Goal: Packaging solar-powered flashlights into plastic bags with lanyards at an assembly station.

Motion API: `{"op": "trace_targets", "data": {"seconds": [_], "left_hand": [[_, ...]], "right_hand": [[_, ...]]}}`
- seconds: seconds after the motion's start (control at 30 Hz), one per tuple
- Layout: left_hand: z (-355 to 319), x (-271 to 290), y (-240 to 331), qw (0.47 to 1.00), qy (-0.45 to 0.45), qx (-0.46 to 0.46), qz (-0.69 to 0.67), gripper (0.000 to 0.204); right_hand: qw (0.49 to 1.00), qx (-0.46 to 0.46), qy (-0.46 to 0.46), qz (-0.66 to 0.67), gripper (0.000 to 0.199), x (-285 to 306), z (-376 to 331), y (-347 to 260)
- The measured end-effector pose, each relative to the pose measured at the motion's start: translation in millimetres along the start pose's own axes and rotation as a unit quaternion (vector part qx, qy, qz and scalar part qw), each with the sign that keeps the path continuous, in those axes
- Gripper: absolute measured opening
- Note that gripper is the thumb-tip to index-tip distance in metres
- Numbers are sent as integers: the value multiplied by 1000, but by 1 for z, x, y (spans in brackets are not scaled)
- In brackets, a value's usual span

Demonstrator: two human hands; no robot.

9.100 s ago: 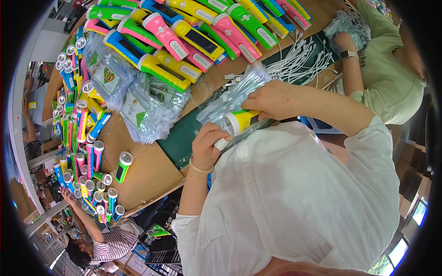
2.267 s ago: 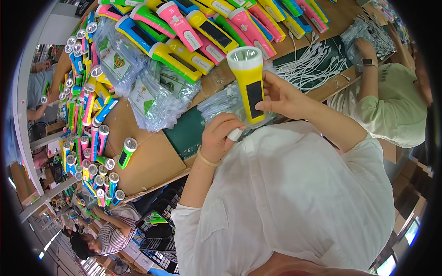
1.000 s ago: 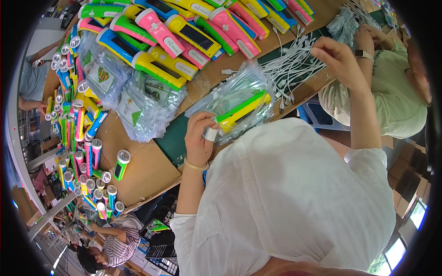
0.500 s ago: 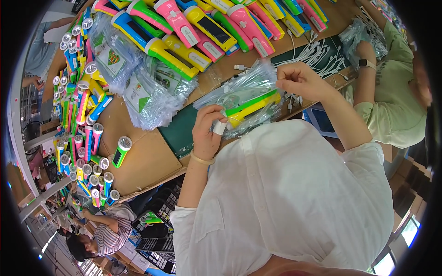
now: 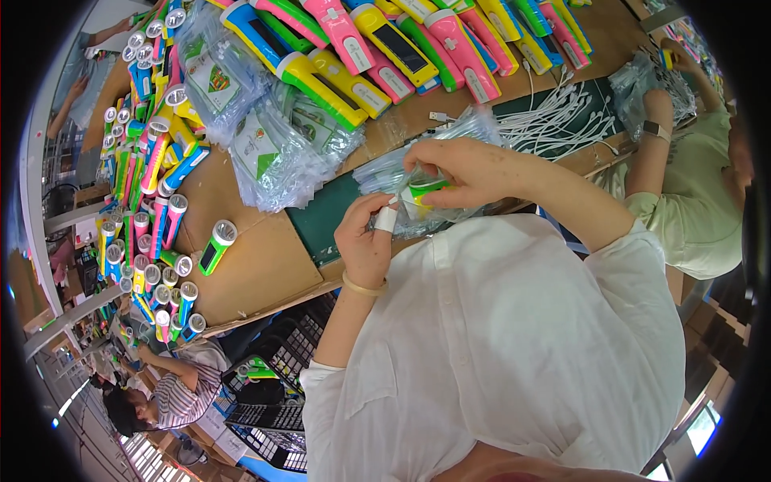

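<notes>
A: A busy workshop. Flat brown cardboard (image 5: 257, 277) covers much of a dark green tabletop (image 5: 325, 221); beyond it lies a heap of plastic flashlights in pink, green, yellow and blue (image 5: 393, 44).

B: Where are the person's hands?

A: Close together at the near table edge, before a white shirt (image 5: 522, 321). Between them is a green-and-yellow plastic flashlight (image 5: 419, 193), seen through a clear, crinkled plastic bag (image 5: 411, 223) and partly covered by fingers.

B: What is each hand doing?

A: The left hand (image 5: 365, 234), its thumb wrapped in white, pinches the bag's left end, probably to steady the slippery film. The right hand (image 5: 474, 173) arches over the flashlight, thumb and forefinger apart; I cannot tell whether its fingertips grip the plastic.

B: Why so close to the body?

A: Likely so both bent arms can work comfortably, with the tabletop below taking the weight.

B: And around them?

A: Clear printed bags (image 5: 265, 157) are piled on the cardboard ahead and to the left, and white cables (image 5: 554, 120) spread to the right, both seemingly left within reach. One green flashlight with a white head (image 5: 217, 247) sits apart, perhaps simply set aside.
</notes>
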State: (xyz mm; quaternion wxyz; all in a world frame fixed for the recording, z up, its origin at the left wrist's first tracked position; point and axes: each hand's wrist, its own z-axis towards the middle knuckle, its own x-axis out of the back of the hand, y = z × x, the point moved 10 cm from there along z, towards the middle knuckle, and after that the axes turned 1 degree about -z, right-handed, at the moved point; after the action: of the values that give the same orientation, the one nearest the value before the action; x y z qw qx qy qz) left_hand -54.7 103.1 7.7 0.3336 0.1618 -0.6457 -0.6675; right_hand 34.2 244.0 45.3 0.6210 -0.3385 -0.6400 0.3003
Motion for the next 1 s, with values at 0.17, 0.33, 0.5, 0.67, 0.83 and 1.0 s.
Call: {"op": "trace_targets", "data": {"seconds": [0.17, 0.33, 0.5, 0.67, 0.83, 1.0], "left_hand": [[1, -1, 17, 1000, 14, -23, -6, 17], [3, 1, 15, 1000, 0, -20, -20, 15], [1, 26, -16, 989, 69, 67, -112, 9], [16, 10, -46, 982, 47, 132, -129, 10], [48, -50, 13, 965, -79, -151, 201, 29], [34, -93, 16, 843, -115, -335, 405, 26]], "right_hand": [[994, -77, -59, 43, 29, -25, 16, -6], [992, 75, 83, -56, 18, -12, 3, -21], [982, -26, 113, -149, 15, 35, -53, 20], [971, -57, 128, -196, 11, 49, -86, 34], [899, -233, 363, -78, 11, 157, -144, 33], [848, -206, 478, 100, 29, 251, -167, 94]]}}
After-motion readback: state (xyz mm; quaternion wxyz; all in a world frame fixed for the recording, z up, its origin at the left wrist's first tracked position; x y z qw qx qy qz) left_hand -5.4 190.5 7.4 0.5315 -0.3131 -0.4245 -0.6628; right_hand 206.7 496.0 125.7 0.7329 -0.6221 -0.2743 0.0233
